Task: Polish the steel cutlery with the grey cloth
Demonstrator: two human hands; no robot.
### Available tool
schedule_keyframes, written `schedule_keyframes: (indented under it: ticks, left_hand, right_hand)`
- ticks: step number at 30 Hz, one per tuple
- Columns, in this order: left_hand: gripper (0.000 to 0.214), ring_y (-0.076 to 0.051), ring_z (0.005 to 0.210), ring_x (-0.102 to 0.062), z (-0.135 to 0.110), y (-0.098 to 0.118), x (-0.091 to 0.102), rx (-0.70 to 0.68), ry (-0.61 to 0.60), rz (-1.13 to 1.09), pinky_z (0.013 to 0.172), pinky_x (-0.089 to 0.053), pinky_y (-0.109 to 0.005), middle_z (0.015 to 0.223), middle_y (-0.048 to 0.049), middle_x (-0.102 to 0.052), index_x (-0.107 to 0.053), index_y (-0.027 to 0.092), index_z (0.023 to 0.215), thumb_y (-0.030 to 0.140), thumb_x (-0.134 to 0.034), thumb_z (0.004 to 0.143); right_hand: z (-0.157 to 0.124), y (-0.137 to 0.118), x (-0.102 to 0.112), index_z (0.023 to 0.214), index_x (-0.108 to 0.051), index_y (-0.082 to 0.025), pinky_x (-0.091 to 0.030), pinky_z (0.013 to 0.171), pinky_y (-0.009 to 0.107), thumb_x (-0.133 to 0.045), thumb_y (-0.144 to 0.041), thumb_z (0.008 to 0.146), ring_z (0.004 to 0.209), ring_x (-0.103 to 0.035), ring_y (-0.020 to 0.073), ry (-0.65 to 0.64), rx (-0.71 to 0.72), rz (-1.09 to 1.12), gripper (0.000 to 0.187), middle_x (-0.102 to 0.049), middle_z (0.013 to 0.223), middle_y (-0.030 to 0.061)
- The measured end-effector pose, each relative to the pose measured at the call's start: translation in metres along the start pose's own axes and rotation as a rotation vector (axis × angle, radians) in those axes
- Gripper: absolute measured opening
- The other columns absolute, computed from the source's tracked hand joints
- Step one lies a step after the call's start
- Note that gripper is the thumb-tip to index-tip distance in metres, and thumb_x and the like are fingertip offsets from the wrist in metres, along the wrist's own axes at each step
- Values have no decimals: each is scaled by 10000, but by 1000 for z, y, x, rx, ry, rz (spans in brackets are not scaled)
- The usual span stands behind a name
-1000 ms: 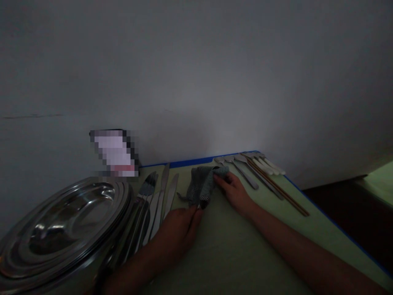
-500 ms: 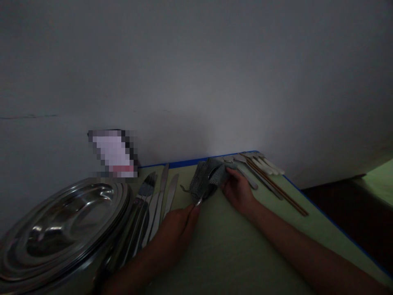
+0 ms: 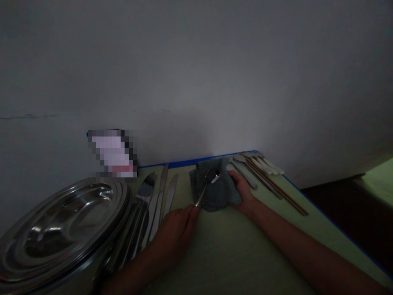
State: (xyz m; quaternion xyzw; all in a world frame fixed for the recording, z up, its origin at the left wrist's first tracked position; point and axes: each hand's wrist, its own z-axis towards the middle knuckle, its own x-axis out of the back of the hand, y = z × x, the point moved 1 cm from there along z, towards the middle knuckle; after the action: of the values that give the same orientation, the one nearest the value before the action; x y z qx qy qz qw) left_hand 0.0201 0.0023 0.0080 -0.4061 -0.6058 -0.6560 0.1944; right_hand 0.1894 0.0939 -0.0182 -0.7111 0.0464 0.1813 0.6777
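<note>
My left hand (image 3: 179,225) is closed around the handle end of a metal spoon (image 3: 201,196). The spoon slants up to the right, its shiny bowl lying over a grey woven cloth (image 3: 221,196). From the right, my right hand (image 3: 244,193) holds the cloth spread out beneath the bowl; most of its fingers are hidden behind the fabric. Just left of my left hand lie several metal table knives (image 3: 171,192). Beyond my right hand are brown chopsticks (image 3: 278,186) and other metal cutlery (image 3: 249,177).
A stack of oval metal divided trays (image 3: 123,200) fills the left side. Metal utensils (image 3: 146,188) with dark broad heads lie beside it. A blurred-out upright object (image 3: 113,152) leans at the wall. White-handled cutlery (image 3: 270,166) lies at the table's (image 3: 233,254) far right corner.
The cloth, bunched around the spoon's bowl before, is now opened out flat under it, uncovering the bowl. My right hand has shifted slightly rightward and down; my left hand has barely moved.
</note>
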Motion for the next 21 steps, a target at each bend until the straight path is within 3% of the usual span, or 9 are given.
schedule_keyframes:
  ticks: [3, 5, 11, 17, 21]
  left_hand:
    - [466, -201, 744, -610, 0, 0, 0, -11, -10, 16, 710, -445, -305, 807, -71, -665, -589, 166, 837, 380, -189, 946]
    - [471, -203, 742, -610, 1, 0, 1, -19, -26, 37, 708, -447, -305, 807, -72, -666, -597, 165, 830, 372, -189, 945]
    - [470, -195, 714, -602, 1, 1, 3, -47, -47, 55, 693, -448, -287, 771, -60, -657, -609, 166, 816, 362, -200, 938]
    - [481, -191, 708, -597, 0, 2, 3, -41, -44, 27, 686, -441, -288, 750, -56, -648, -595, 169, 774, 387, -197, 934]
    - [465, -179, 634, -573, 0, 2, 3, -45, -40, 9, 614, -427, -273, 673, -40, -611, -543, 175, 689, 383, -204, 929]
  right_hand:
    - [-2, 3, -4, 874, -646, -255, -490, 739, 335, -625, -394, 662, 831, -633, 205, -83, -85, 123, 254, -696, 820, -2]
    - [-3, 4, -6, 923, -628, -264, -480, 744, 317, -680, -342, 646, 796, -629, 174, -122, -55, 117, 292, -688, 877, -13]
    - [-4, 10, -8, 839, -623, -216, -461, 671, 293, -714, -354, 632, 649, -599, 139, -102, -29, 29, 265, -665, 755, -21]
    - [-4, 12, -6, 651, -571, -186, -389, 534, 256, -564, -524, 735, 543, -500, 124, 59, 65, -174, 348, -576, 581, -22]
    - [-3, 12, -5, 624, -558, -186, -386, 544, 256, -539, -533, 750, 558, -497, 126, 39, 78, -204, 370, -568, 581, -18]
